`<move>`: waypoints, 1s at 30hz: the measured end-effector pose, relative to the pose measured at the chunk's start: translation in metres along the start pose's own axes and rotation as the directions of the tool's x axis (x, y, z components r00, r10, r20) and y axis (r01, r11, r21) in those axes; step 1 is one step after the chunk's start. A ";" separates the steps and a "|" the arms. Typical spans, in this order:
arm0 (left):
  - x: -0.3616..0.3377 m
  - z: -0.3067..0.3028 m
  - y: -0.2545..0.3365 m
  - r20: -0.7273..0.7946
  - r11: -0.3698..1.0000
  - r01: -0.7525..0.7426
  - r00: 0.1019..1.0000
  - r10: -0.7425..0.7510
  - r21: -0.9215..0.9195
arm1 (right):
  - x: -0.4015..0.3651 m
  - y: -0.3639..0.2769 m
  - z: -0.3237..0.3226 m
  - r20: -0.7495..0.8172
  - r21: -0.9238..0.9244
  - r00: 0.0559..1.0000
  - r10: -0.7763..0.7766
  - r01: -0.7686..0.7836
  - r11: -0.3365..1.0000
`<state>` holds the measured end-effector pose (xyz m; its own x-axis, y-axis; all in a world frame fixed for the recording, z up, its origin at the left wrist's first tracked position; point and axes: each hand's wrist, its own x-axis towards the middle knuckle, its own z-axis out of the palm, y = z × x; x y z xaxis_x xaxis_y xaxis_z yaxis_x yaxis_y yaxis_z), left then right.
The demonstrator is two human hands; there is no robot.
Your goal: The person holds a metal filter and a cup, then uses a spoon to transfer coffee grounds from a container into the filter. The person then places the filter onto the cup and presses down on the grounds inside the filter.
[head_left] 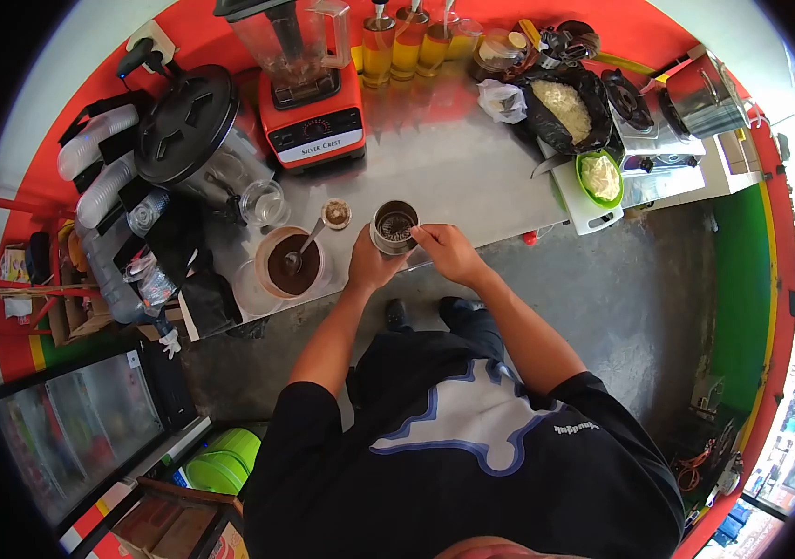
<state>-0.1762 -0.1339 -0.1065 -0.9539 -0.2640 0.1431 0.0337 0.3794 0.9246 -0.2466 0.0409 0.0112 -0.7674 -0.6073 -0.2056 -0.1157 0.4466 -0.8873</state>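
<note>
Over the counter's front edge I hold a round metal cup with a dark inside; what lies at its bottom is too small to make out. My left hand is wrapped round its near left side. The fingers of my right hand are closed at its right rim. Left of the cup stands a tub of dark brown powder with a spoon resting in it. Between them sits a small container with brown powder on top. A clear plastic cup stands behind the tub.
A red blender and a large black-lidded container stand at the back left. Bottles of yellow liquid line the wall. On the right are a black bag of pale shreds, a green bowl and a knife.
</note>
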 end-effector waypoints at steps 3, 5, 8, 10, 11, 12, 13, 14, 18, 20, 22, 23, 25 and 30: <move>0.001 0.000 0.002 -0.027 1.000 -0.004 1.000 0.004 0.000 | 0.000 0.000 -0.001 0.014 -0.005 1.000 0.012 -0.012 1.000; 0.000 0.000 0.002 -0.038 1.000 0.001 0.999 -0.001 0.005 | 0.000 0.000 -0.001 0.033 -0.015 0.999 0.016 -0.015 1.000; 0.000 0.002 -0.001 -0.036 1.000 0.000 0.999 0.001 0.028 | -0.004 0.002 -0.002 -0.031 0.001 0.999 -0.014 0.014 1.000; 0.000 0.002 0.004 -0.059 0.998 -0.043 0.997 0.045 0.038 | -0.006 0.007 0.000 0.018 -0.022 0.998 -0.057 0.058 0.998; 0.001 0.001 0.007 -0.057 0.998 -0.044 0.997 0.046 0.037 | -0.008 0.010 0.001 0.017 -0.023 0.998 -0.057 0.057 0.998; 0.004 0.001 0.008 -0.064 0.992 -0.089 0.993 0.094 0.088 | -0.010 0.009 0.001 -0.010 0.009 0.999 -0.047 0.047 0.999; 0.005 0.001 0.010 -0.070 0.982 -0.132 0.987 0.143 0.138 | -0.012 0.008 0.001 -0.036 0.041 0.999 -0.037 0.038 0.998; 0.005 0.001 0.011 -0.070 0.982 -0.132 0.987 0.143 0.138 | -0.012 0.009 0.000 -0.036 0.041 0.999 -0.037 0.039 0.998; 0.003 0.001 0.018 -0.086 0.985 -0.104 0.990 0.116 0.134 | -0.013 0.017 0.002 0.020 0.024 1.000 0.008 -0.009 1.000; 0.004 0.003 0.017 -0.087 0.982 -0.112 0.988 0.127 0.154 | -0.014 0.017 0.001 0.007 0.051 1.000 0.005 -0.005 0.999; 0.005 0.003 0.014 -0.102 0.988 -0.082 0.990 0.096 0.133 | -0.014 0.017 0.001 -0.020 0.058 1.000 0.011 -0.010 0.998; 0.005 0.003 0.012 -0.100 0.988 -0.082 0.990 0.095 0.134 | -0.014 0.017 0.002 -0.021 0.060 1.000 0.013 -0.011 0.998; 0.004 0.003 0.014 -0.098 0.989 -0.073 0.991 0.086 0.127 | -0.015 0.019 0.004 -0.002 0.073 1.000 0.026 -0.026 0.997; 0.004 0.004 0.013 -0.109 0.995 -0.066 0.991 0.074 0.080 | -0.018 0.016 0.003 0.018 0.052 0.999 0.030 -0.030 0.998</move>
<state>-0.1810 -0.1265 -0.0958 -0.9107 -0.3298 0.2486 0.0720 0.4659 0.8819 -0.2330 0.0568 -0.0005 -0.7589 -0.6056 -0.2392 -0.0591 0.4298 -0.9010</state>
